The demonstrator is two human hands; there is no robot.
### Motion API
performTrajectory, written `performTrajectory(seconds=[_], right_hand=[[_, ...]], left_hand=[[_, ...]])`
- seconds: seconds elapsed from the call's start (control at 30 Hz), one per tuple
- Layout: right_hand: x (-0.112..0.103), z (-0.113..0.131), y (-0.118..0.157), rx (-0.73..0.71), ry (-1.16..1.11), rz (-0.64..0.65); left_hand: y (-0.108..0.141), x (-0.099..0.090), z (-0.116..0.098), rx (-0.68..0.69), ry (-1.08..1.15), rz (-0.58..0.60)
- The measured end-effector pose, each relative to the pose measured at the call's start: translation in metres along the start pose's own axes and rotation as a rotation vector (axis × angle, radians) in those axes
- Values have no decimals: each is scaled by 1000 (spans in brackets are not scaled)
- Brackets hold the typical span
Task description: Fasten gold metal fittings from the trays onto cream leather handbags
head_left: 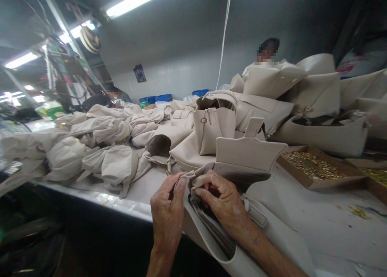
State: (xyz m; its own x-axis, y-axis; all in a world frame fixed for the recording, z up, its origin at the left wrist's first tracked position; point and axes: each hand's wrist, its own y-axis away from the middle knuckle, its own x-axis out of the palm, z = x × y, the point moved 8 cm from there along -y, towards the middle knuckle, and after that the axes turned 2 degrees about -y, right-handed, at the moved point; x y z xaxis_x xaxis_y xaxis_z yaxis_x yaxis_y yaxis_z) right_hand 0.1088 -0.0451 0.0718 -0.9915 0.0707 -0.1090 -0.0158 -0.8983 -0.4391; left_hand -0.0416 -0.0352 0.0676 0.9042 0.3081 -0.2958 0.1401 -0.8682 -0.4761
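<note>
Left hand (167,208) and right hand (223,202) nearest camera, both pinching the edge of a beige flap handbag (281,244); thumbs pressed against fingertips, left on the bag's left end, right just beside it. Bag lies open on its side at the near table edge, mouth between and below the hands, body running off to the near right. Flap (246,156) raised past the knuckles on the far side, apparently same bag; strap loop (258,216) just right of right hand.

White worktable (326,224) underneath. Right: cardboard box (325,183) of small gold-coloured fittings (311,164), loose gold bits (359,211) nearer. Just beyond the flap, beige buckled bag (214,128) stands upright, others leaning around it. Far right, tall stack of beige bags (317,94). Left, long heap of soft beige bags (119,164), some blurred.

Far side: blue bins (163,97), grey wall (187,69) with small dark poster (139,73), hanging white cord (223,39). One person (273,45) behind the stack, another (122,96) far left. Fluorescent tube (139,1) overhead.
</note>
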Motion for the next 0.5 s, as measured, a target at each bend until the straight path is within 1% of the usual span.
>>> performTrajectory(seconds=[0.1, 0.23, 0.33, 0.5], right_hand=[[-1, 0, 0, -11, 45, -26], [1, -9, 0, 52, 18, -32], [2, -16, 1, 103, -27, -44], [8, -23, 0, 206, -165, -45]], left_hand=[[0, 2, -3, 1, 40, 29], [-1, 2, -5, -1, 81, 57], [0, 3, -5, 1, 100, 72], [0, 4, -1, 8, 128, 73]])
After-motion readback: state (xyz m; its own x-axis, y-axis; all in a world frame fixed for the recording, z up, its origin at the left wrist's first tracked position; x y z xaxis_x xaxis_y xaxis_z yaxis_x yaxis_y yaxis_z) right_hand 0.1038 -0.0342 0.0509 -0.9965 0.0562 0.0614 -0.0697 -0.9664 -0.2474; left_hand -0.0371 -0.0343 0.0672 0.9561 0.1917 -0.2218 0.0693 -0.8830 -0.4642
